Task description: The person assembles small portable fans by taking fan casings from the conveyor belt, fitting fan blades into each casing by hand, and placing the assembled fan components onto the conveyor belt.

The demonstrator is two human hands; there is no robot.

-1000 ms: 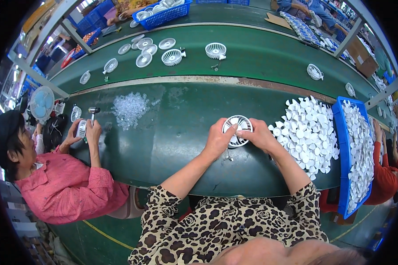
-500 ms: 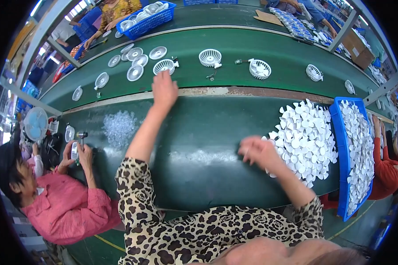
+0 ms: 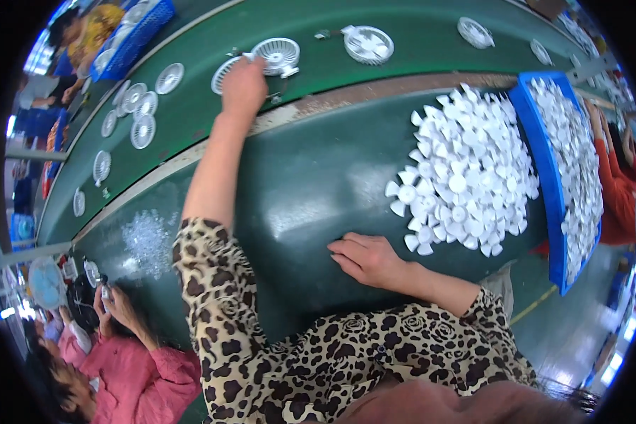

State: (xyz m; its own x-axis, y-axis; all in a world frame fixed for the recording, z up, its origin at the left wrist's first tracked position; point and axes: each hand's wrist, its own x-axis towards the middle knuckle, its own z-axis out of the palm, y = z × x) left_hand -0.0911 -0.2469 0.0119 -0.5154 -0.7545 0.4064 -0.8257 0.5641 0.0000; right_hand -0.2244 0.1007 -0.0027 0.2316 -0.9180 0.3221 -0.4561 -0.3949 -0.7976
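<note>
My left hand [image 3: 245, 86] reaches across to the far green belt. Its bent fingers close at the edge of a white ribbed fan housing [image 3: 223, 76], which the hand partly covers; the fingertips are hidden. Just right of it, almost touching, lies a second round fan housing [image 3: 275, 52] with a small connector. My right hand [image 3: 369, 261] hovers low over the near green table [image 3: 297, 177], fingers loosely bent and slightly apart, with nothing visible in them. To its right spreads a heap of small white fan blades [image 3: 466, 177].
A blue tray [image 3: 540, 162] full of white blades stands on the right. Clear small pieces [image 3: 147, 240] lie on the left. More housings [image 3: 369, 45] and round grilles [image 3: 143, 132] sit along the belt. A co-worker in a pink sleeve [image 3: 173, 374] works at lower left.
The view has turned, shifting the scene. My left hand and the housing at it have come closer to the housing on the right. My right hand has drawn back from the blade heap toward me.
</note>
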